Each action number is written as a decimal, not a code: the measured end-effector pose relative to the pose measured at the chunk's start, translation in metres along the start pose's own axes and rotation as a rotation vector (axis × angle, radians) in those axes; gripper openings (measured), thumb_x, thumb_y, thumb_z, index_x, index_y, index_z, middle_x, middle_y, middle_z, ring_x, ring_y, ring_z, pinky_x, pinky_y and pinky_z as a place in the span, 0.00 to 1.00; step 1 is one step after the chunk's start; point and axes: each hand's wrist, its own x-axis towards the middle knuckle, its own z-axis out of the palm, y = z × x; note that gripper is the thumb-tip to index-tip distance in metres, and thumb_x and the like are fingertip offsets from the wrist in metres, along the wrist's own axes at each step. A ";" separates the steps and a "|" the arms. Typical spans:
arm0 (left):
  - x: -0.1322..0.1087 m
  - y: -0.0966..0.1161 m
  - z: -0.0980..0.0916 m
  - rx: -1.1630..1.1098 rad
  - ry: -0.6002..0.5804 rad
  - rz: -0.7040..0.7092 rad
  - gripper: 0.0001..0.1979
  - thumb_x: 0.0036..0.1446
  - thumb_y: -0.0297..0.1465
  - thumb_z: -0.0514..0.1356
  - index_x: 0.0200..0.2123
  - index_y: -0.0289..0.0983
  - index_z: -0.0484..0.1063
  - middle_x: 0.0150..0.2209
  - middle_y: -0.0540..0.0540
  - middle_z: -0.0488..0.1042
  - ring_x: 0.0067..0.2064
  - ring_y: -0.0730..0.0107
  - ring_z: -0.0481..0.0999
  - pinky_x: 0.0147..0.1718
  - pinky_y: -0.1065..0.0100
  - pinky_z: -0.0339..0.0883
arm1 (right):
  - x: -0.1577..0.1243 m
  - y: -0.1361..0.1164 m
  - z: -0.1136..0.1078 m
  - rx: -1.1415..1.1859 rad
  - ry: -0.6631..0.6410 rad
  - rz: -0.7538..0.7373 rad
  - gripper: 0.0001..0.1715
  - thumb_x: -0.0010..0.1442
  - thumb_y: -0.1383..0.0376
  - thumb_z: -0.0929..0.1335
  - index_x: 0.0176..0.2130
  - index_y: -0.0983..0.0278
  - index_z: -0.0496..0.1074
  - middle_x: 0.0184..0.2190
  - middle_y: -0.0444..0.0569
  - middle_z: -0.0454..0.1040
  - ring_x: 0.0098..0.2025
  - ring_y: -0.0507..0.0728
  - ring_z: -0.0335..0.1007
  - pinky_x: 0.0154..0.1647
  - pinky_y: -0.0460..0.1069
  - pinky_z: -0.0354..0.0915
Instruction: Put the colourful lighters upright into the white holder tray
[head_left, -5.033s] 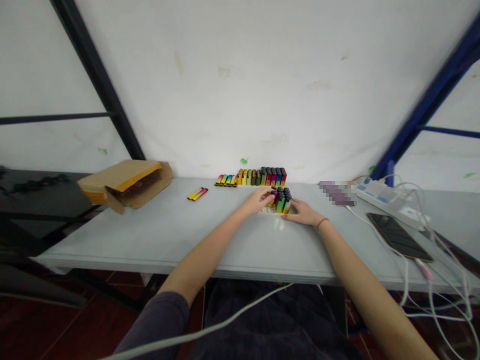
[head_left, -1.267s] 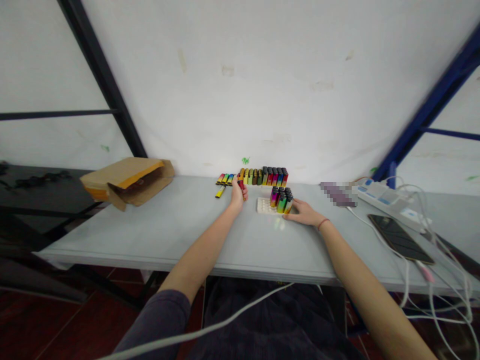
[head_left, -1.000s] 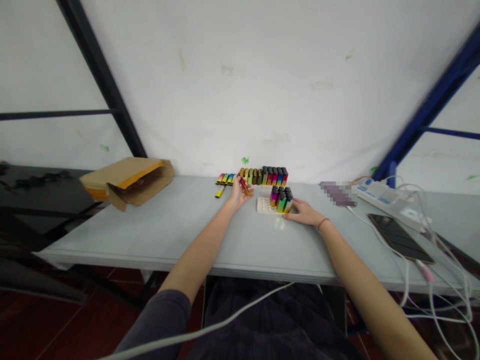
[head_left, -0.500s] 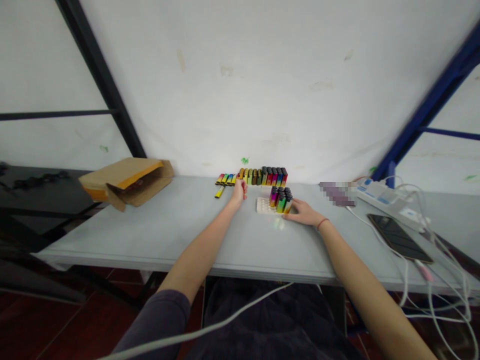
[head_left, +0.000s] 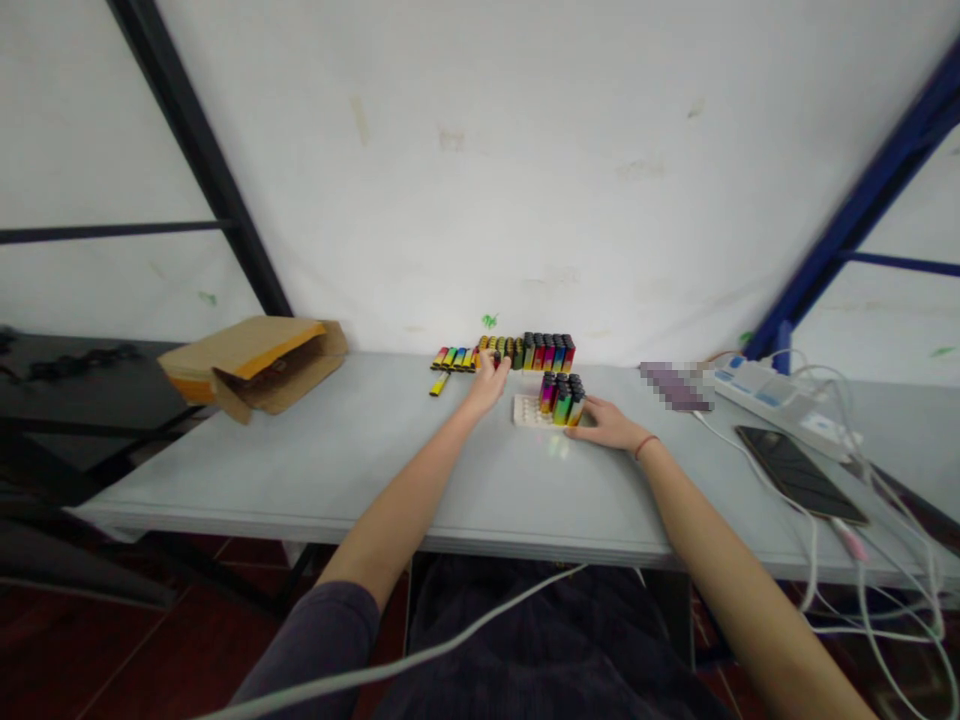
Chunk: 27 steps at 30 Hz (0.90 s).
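Note:
My left hand (head_left: 489,386) is raised over the table, its fingers pinched around a lighter (head_left: 496,358) whose dark top shows; the rest is hidden by the fingers. To its right stands a white perforated tray (head_left: 526,411), its right part filled with several upright colourful lighters (head_left: 562,402) with black tops, its left holes bare. My right hand (head_left: 609,428) grips the tray's right end, with the thumb along the near edge. Behind both hands, a group of black-topped lighters (head_left: 550,352) stands beside a yellow-green cluster (head_left: 513,349). Several lighters (head_left: 454,357) lie flat left of my left hand.
One yellow lighter (head_left: 439,384) lies apart on the grey table (head_left: 360,450). An open cardboard box (head_left: 251,362) rests at the left. On the right are a phone (head_left: 799,474), a blurred purple item (head_left: 679,387), a power strip (head_left: 780,405) and tangled white cables. A wall rises behind.
My left hand has moved slightly right and up, away from the lying lighters, and a dark lighter top now shows at its fingertips. My right hand stays on the tray.

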 end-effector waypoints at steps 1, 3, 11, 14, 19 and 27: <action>-0.002 0.002 0.000 0.054 -0.049 0.073 0.10 0.61 0.34 0.60 0.44 0.42 0.61 0.33 0.51 0.68 0.29 0.74 0.67 0.25 0.75 0.60 | 0.000 -0.001 0.000 -0.005 -0.002 0.004 0.35 0.55 0.47 0.71 0.55 0.64 0.73 0.56 0.57 0.74 0.57 0.70 0.71 0.61 0.61 0.64; -0.006 0.008 0.001 0.170 -0.122 0.252 0.08 0.60 0.34 0.61 0.41 0.41 0.66 0.38 0.47 0.70 0.37 0.69 0.71 0.32 0.71 0.67 | 0.000 -0.001 -0.001 -0.021 -0.006 0.018 0.35 0.55 0.47 0.71 0.55 0.64 0.73 0.56 0.58 0.74 0.58 0.69 0.71 0.61 0.61 0.64; -0.021 0.027 0.006 0.295 -0.416 0.373 0.09 0.50 0.32 0.68 0.37 0.39 0.80 0.40 0.44 0.73 0.43 0.64 0.73 0.41 0.68 0.68 | 0.000 0.001 0.002 -0.004 0.017 0.009 0.36 0.55 0.47 0.71 0.57 0.62 0.71 0.56 0.55 0.74 0.58 0.69 0.71 0.62 0.61 0.64; -0.026 0.023 0.011 0.303 -0.496 0.325 0.09 0.47 0.29 0.70 0.35 0.39 0.81 0.39 0.45 0.75 0.40 0.65 0.74 0.39 0.68 0.68 | 0.000 0.002 0.002 -0.008 0.017 0.015 0.37 0.55 0.47 0.71 0.57 0.62 0.71 0.57 0.56 0.73 0.58 0.69 0.70 0.62 0.62 0.63; -0.029 0.015 0.016 0.335 -0.513 0.299 0.12 0.41 0.26 0.72 0.33 0.39 0.81 0.34 0.47 0.76 0.37 0.65 0.74 0.40 0.68 0.68 | 0.000 0.004 0.002 -0.003 0.020 0.007 0.35 0.55 0.47 0.72 0.56 0.61 0.73 0.58 0.55 0.74 0.59 0.69 0.70 0.63 0.61 0.63; -0.029 0.016 0.015 0.363 -0.432 0.367 0.15 0.43 0.30 0.72 0.37 0.40 0.77 0.36 0.48 0.75 0.34 0.67 0.72 0.40 0.68 0.67 | 0.000 0.003 0.001 -0.009 -0.001 0.005 0.36 0.56 0.48 0.71 0.58 0.62 0.71 0.59 0.56 0.72 0.61 0.69 0.68 0.63 0.61 0.62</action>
